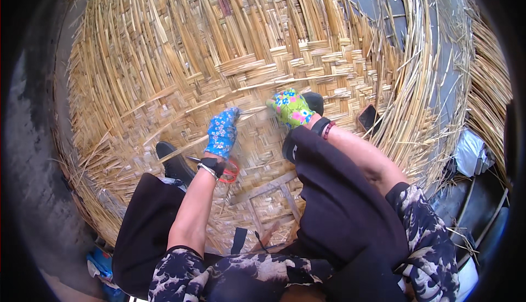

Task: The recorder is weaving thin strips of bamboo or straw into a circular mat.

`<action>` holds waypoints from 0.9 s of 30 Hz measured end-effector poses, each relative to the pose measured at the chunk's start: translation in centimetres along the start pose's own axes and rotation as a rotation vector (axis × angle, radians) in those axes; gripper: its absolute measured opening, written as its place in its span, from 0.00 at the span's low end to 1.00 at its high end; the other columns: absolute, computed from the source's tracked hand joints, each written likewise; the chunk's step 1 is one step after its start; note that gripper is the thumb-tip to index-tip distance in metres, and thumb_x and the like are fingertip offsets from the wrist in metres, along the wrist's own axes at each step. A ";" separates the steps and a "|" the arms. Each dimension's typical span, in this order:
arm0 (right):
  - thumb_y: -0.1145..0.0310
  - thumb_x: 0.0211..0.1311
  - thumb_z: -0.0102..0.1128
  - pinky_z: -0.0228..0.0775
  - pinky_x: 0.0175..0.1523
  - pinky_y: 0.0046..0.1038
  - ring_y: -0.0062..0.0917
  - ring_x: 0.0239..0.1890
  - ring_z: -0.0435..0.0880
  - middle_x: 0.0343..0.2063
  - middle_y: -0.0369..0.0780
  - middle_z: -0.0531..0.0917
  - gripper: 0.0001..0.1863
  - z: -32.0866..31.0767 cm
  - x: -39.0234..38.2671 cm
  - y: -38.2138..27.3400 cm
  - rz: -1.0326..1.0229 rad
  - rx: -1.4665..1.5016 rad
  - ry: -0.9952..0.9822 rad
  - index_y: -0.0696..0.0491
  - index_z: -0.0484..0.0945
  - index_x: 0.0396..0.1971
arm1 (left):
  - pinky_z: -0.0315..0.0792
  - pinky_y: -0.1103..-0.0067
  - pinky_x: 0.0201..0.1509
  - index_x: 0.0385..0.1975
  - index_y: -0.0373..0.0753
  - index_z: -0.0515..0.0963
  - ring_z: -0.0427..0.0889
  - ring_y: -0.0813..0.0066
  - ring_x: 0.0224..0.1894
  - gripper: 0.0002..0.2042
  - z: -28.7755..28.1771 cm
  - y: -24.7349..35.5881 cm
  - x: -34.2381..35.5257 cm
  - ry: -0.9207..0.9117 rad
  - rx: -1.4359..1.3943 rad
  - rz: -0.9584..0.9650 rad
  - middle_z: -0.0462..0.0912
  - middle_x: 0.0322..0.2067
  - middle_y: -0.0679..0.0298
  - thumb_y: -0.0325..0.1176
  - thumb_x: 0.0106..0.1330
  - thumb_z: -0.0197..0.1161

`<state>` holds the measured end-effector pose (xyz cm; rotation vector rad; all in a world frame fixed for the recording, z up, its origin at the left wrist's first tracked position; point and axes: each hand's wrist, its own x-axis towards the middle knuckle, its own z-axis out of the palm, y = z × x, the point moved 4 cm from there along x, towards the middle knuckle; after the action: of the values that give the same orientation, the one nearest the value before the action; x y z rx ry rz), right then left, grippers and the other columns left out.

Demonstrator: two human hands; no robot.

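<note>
My left hand (222,131), in a blue flowered glove, is closed on a long pale reed strip (253,110) that crosses the woven mat (329,72). My right hand (289,106), in a green flowered glove, has its fingers curled at the strip's right part. Both hands are low over the weave, between my knees. Red-handled scissors (230,173) lie beside my left wrist, partly hidden by it. Upper parts of the mat show long loose unwoven strands (263,12).
My black shoes (172,159) rest on the mat. A dark phone-like object (367,119) lies at the right. Farther right are a reed bundle (487,94) and a white sack (470,151). A flat wooden frame (285,198) sits between my legs. A blue bag (101,272) is at lower left.
</note>
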<state>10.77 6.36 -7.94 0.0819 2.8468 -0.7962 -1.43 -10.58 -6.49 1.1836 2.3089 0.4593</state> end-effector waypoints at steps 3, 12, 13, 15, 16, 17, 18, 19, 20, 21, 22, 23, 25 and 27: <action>0.72 0.50 0.51 0.68 0.50 0.35 0.35 0.46 0.77 0.45 0.40 0.79 0.14 -1.5 -0.2 0.1 -0.040 0.029 0.202 0.51 0.75 0.40 | 0.71 0.68 0.43 0.35 0.44 0.77 0.79 0.59 0.37 0.10 -0.9 1.0 1.2 0.062 0.172 0.101 0.81 0.33 0.60 0.26 0.52 0.59; 0.78 0.49 0.59 0.72 0.31 0.32 0.33 0.29 0.81 0.29 0.40 0.81 0.21 -5.4 0.5 0.5 0.021 0.382 0.242 0.50 0.76 0.47 | 0.74 0.72 0.37 0.37 0.40 0.79 0.81 0.59 0.33 0.09 -2.0 4.3 4.3 0.110 -0.183 0.144 0.81 0.29 0.54 0.30 0.56 0.64; 0.77 0.49 0.59 0.72 0.32 0.32 0.32 0.30 0.81 0.29 0.41 0.81 0.21 -5.3 0.7 0.9 0.064 0.447 0.153 0.50 0.76 0.47 | 0.74 0.73 0.36 0.36 0.40 0.80 0.81 0.59 0.33 0.08 -2.1 4.2 4.3 0.103 -0.234 0.118 0.81 0.29 0.55 0.32 0.57 0.63; 0.76 0.51 0.60 0.72 0.33 0.30 0.30 0.31 0.81 0.30 0.42 0.81 0.19 -5.1 0.8 1.6 0.119 0.616 0.094 0.51 0.78 0.45 | 0.74 0.74 0.37 0.36 0.39 0.80 0.81 0.60 0.33 0.09 -2.1 3.6 4.4 0.054 -0.319 0.072 0.82 0.31 0.55 0.35 0.60 0.62; 0.75 0.51 0.60 0.72 0.34 0.31 0.31 0.32 0.81 0.30 0.42 0.81 0.18 -5.0 0.9 1.7 0.117 0.599 0.091 0.51 0.78 0.45 | 0.74 0.74 0.37 0.36 0.39 0.80 0.82 0.60 0.33 0.09 -1.8 3.1 4.5 -0.020 -0.322 0.020 0.82 0.31 0.55 0.36 0.60 0.62; 0.74 0.51 0.60 0.72 0.35 0.32 0.33 0.32 0.81 0.29 0.42 0.81 0.17 -4.9 0.9 1.8 0.091 0.597 0.126 0.52 0.78 0.44 | 0.75 0.73 0.37 0.36 0.39 0.80 0.82 0.60 0.34 0.09 -1.7 2.7 4.4 -0.060 -0.333 -0.007 0.82 0.30 0.55 0.36 0.59 0.63; 0.72 0.52 0.60 0.72 0.35 0.33 0.34 0.32 0.81 0.29 0.43 0.81 0.16 -4.4 0.9 2.0 0.120 0.583 0.094 0.52 0.78 0.43 | 0.75 0.73 0.38 0.36 0.40 0.81 0.82 0.60 0.34 0.09 -1.4 2.3 4.2 -0.116 -0.342 -0.042 0.82 0.30 0.55 0.36 0.59 0.63; 0.70 0.52 0.60 0.72 0.36 0.34 0.36 0.33 0.81 0.29 0.43 0.81 0.15 -3.9 0.9 1.8 0.068 0.498 0.033 0.52 0.79 0.42 | 0.75 0.72 0.39 0.37 0.40 0.80 0.81 0.59 0.36 0.10 -1.1 2.1 3.9 -0.194 -0.280 -0.051 0.82 0.32 0.54 0.37 0.59 0.62; 0.68 0.52 0.61 0.71 0.37 0.34 0.37 0.33 0.80 0.28 0.43 0.81 0.14 -3.0 0.9 1.7 0.073 0.400 -0.092 0.52 0.79 0.41 | 0.74 0.72 0.41 0.39 0.41 0.80 0.81 0.59 0.37 0.12 -0.6 1.9 3.3 -0.288 -0.217 -0.069 0.82 0.34 0.54 0.38 0.60 0.62; 0.66 0.52 0.61 0.71 0.37 0.35 0.38 0.33 0.80 0.27 0.43 0.81 0.14 -2.3 0.9 1.5 0.052 0.305 -0.185 0.52 0.80 0.39 | 0.74 0.71 0.43 0.41 0.41 0.79 0.81 0.58 0.39 0.13 -0.3 1.6 2.6 -0.394 -0.137 -0.112 0.81 0.36 0.54 0.39 0.60 0.61; 0.65 0.52 0.61 0.71 0.37 0.36 0.39 0.33 0.80 0.27 0.43 0.81 0.13 -2.1 1.0 1.4 0.055 0.335 -0.167 0.52 0.80 0.38 | 0.74 0.70 0.44 0.43 0.42 0.78 0.80 0.57 0.41 0.14 -0.6 1.8 2.0 -0.343 -0.079 -0.030 0.81 0.38 0.53 0.40 0.60 0.61; 0.63 0.52 0.61 0.71 0.38 0.37 0.40 0.33 0.79 0.27 0.43 0.80 0.13 -2.1 1.1 1.1 0.026 0.376 -0.122 0.52 0.80 0.37 | 0.73 0.69 0.46 0.45 0.42 0.77 0.79 0.57 0.43 0.15 -0.9 2.0 1.3 -0.306 -0.001 0.017 0.80 0.40 0.53 0.41 0.60 0.60; 0.62 0.51 0.61 0.70 0.41 0.37 0.39 0.36 0.78 0.30 0.43 0.80 0.14 -2.2 2.0 0.1 0.020 0.319 -0.040 0.50 0.80 0.38 | 0.71 0.66 0.51 0.51 0.44 0.73 0.77 0.56 0.48 0.20 -2.3 2.2 -0.6 -0.334 0.150 0.104 0.76 0.48 0.53 0.44 0.61 0.58; 0.63 0.50 0.61 0.69 0.46 0.37 0.38 0.42 0.77 0.38 0.41 0.80 0.17 -2.5 3.7 -0.1 0.091 0.103 0.068 0.48 0.78 0.41 | 0.71 0.67 0.51 0.50 0.43 0.74 0.77 0.56 0.47 0.20 -5.5 1.3 -1.7 -0.469 0.070 0.178 0.77 0.46 0.53 0.44 0.61 0.58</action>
<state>6.71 7.57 -6.46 0.2549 2.8396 -0.9374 -2.89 -11.60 -0.87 1.3691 1.8397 0.1388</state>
